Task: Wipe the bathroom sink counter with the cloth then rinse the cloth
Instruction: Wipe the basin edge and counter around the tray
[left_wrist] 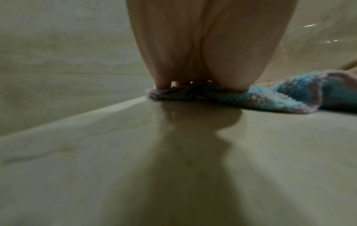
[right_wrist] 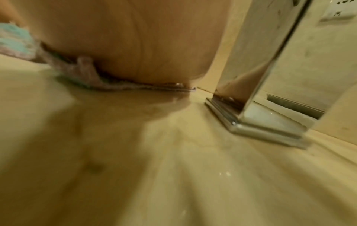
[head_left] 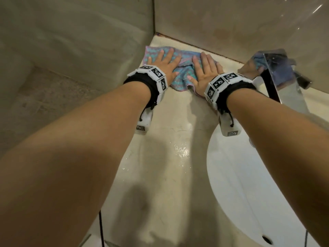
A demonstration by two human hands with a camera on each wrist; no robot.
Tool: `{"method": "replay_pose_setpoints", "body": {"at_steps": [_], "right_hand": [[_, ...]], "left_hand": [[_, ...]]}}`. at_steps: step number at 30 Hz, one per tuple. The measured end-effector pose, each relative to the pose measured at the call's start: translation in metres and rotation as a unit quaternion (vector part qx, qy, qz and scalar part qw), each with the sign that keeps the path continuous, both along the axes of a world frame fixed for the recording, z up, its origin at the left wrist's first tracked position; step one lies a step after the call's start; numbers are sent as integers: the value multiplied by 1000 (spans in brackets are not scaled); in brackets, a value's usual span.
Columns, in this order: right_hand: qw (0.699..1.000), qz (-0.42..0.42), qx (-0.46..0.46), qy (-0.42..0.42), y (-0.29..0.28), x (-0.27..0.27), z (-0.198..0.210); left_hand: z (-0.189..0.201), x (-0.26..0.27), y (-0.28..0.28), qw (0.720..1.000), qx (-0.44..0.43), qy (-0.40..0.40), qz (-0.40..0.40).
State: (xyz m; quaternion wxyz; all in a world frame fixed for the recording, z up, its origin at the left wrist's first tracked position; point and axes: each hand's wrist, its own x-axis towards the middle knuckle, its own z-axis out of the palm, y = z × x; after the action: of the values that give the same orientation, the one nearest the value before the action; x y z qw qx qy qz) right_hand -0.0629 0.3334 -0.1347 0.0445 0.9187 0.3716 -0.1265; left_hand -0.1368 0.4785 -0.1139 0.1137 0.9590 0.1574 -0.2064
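Observation:
A blue and pink patterned cloth (head_left: 183,72) lies rumpled on the beige counter (head_left: 178,157), in the far corner by the walls. My left hand (head_left: 164,62) lies flat on its left part, fingers straight and spread. My right hand (head_left: 204,70) lies flat on its right part, fingers straight, close to the chrome faucet (head_left: 270,68). The left wrist view shows the left hand (left_wrist: 195,53) pressing the cloth (left_wrist: 270,97) down. In the right wrist view the cloth's edge (right_wrist: 108,82) is pinned under the right hand (right_wrist: 135,42).
The white sink basin (head_left: 240,184) sits at the right, its drain hole near the bottom edge. The faucet's chrome base (right_wrist: 257,122) stands just right of my right hand. Tiled walls close the corner on the left and back. Water glistens on the counter's middle (head_left: 181,150).

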Motion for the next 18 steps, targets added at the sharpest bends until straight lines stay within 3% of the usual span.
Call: {"method": "replay_pose_setpoints", "body": {"at_steps": [7,18], "right_hand": [[999,47,-15,10,-21,-41,4],[986,163,-37,27,-58,-116,8]], "left_hand": [[3,-54,-19,1000,4,13,27],[7,-165,-79,991,-15,17,134]]}}
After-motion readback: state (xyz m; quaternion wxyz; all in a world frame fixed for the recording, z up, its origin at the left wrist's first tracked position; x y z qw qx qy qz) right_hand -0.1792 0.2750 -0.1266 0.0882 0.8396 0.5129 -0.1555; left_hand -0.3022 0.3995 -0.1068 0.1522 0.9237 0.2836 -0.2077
